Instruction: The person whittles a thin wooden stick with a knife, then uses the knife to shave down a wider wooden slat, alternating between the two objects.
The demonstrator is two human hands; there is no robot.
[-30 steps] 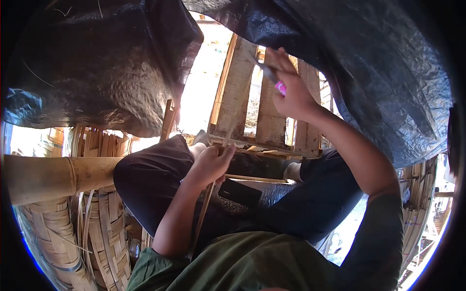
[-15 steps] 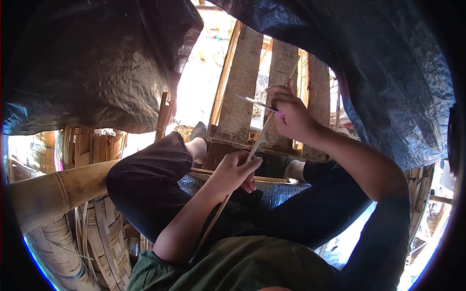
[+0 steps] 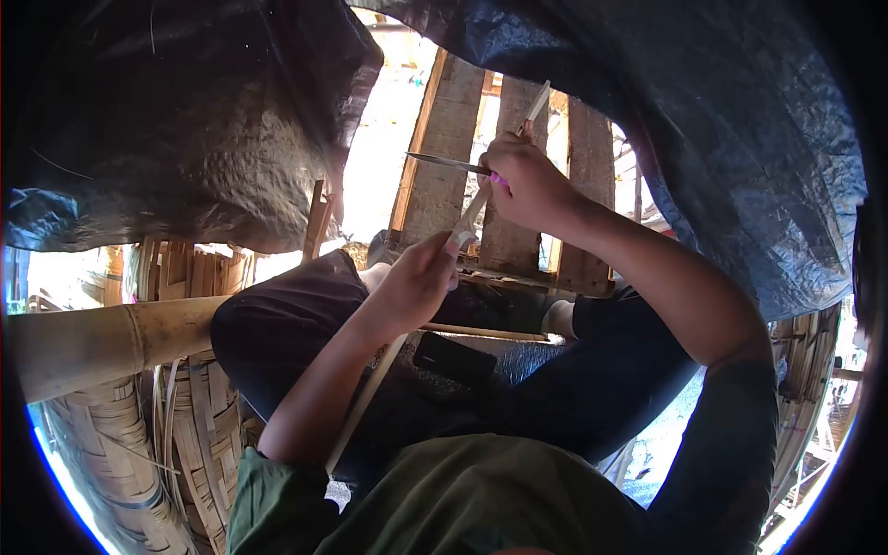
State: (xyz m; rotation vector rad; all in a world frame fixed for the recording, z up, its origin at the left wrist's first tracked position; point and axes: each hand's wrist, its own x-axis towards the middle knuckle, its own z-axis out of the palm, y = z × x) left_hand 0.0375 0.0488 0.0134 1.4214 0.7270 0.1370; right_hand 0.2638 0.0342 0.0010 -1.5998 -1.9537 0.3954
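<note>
My left hand (image 3: 414, 280) grips a long thin bamboo strip (image 3: 370, 393) that runs from near my chest up past both hands to a tip by the wooden slats. My right hand (image 3: 529, 184) is closed around a knife (image 3: 449, 164) with a pink handle; the blade points left and lies against the strip just above my left hand. I sit with my legs in dark trousers folded under the hands.
A dark phone (image 3: 455, 359) lies on my lap. A wooden pallet (image 3: 444, 157) stands ahead, black plastic sheeting (image 3: 185, 120) hangs overhead. A thick bamboo pole (image 3: 102, 338) and woven bamboo baskets (image 3: 199, 435) are at my left.
Over the last second my right hand brought the knife down from high up onto the strip. My left hand slid up the strip toward the blade, and the strip now points higher.
</note>
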